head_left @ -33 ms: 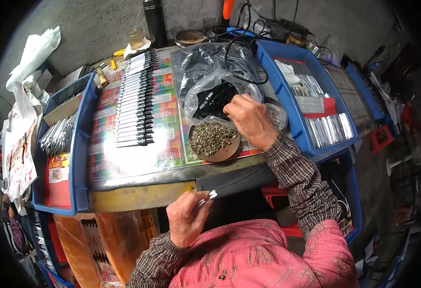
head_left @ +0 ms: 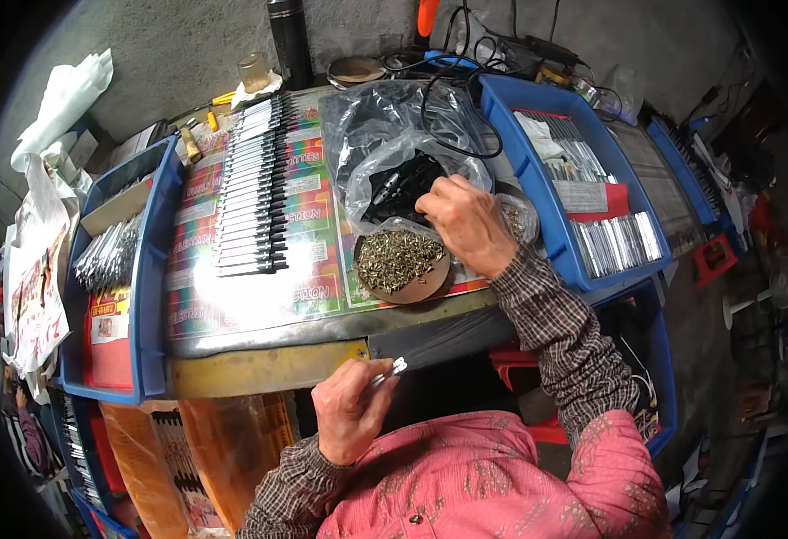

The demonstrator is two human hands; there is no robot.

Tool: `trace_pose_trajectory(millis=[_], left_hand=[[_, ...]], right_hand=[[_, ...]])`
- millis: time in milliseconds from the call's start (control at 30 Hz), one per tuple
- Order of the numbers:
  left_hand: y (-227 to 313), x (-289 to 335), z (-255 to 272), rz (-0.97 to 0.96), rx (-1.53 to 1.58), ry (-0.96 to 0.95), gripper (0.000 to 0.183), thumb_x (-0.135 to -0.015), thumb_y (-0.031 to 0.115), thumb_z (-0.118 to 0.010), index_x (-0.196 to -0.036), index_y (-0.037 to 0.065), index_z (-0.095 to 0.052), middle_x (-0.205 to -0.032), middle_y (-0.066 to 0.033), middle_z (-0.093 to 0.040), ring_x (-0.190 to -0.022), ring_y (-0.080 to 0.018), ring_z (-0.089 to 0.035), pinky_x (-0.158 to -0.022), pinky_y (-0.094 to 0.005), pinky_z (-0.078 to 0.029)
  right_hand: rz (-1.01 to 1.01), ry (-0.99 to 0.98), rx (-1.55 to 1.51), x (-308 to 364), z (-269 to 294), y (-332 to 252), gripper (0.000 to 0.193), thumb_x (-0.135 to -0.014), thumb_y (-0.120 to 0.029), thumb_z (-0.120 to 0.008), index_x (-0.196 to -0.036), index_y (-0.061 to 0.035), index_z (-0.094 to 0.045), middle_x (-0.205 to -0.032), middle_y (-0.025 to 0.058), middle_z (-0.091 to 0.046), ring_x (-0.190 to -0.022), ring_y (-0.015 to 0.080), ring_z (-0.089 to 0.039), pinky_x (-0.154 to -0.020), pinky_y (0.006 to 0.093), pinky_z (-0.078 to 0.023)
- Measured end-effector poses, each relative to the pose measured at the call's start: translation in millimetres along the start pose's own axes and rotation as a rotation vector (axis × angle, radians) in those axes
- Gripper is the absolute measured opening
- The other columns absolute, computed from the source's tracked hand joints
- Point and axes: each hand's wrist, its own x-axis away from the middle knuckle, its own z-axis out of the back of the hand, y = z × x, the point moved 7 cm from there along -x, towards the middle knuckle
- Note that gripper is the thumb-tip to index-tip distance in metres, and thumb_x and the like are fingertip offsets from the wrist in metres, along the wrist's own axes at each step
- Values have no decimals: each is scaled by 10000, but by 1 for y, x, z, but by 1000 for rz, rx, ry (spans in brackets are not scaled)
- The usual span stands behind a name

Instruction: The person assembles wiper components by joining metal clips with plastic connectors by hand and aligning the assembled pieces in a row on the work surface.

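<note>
My left hand (head_left: 351,409) is closed around a few thin white tubes that look like pen barrels (head_left: 399,366), just off the table's front edge; only their pale ends show. At the right side of a clear plastic bag of small black parts (head_left: 400,184), my right hand (head_left: 468,223) has its fingers bent and pressed together. Whatever sits between those fingertips is hidden. Just in front of the bag is a round dish (head_left: 412,289) heaped with small brass-coloured metal pieces (head_left: 396,259). Left of it, white pens with black ends (head_left: 252,193) lie side by side in a long row.
A blue tray (head_left: 149,332) of silvery pens stands at the left, and another blue tray (head_left: 563,235) with bundled pens at the right. Behind are a dark flask (head_left: 290,45), a small glass jar (head_left: 253,72) and loose black cables (head_left: 427,94). White plastic sheeting (head_left: 44,207) hangs far left.
My right hand has shifted very slightly left at the bag. My left hand and everything else look the same.
</note>
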Motion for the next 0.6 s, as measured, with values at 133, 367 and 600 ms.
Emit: trace_pose_trajectory(millis=[133, 367, 600], left_hand=[[1, -1, 1, 24, -13, -34, 143, -769, -33, -700, -899, 10, -661, -752, -90, -644, -609, -151, -607, -575, -257, -477], [-5, 1, -2, 45, 14, -25, 154, -762, -25, -713, -900, 18, -660, -760, -85, -648, -610, -153, -606, -573, -260, -473], [1, 5, -1, -7, 27, -1, 141, -775, -3, -696, -908, 17, -653, -710, -108, -590, -561, -213, -573, -518, -302, -446]], right_hand=[[-39, -78, -133, -3, -14, 10, 120, -798, -51, -576, -880, -81, -657, -815, 82, -568, -853, 267, -589, -723, 406, -507], [-83, -195, -241, -2, -22, 11, 182, -782, -76, -672, -962, -55, -657, -880, 88, -608, -875, 286, -615, -755, 398, -492], [-105, -195, -230, -1, -23, 13, 150, -775, -50, -607, -920, -14, -599, -852, 123, -599, -812, 305, -614, -724, 404, -492]])
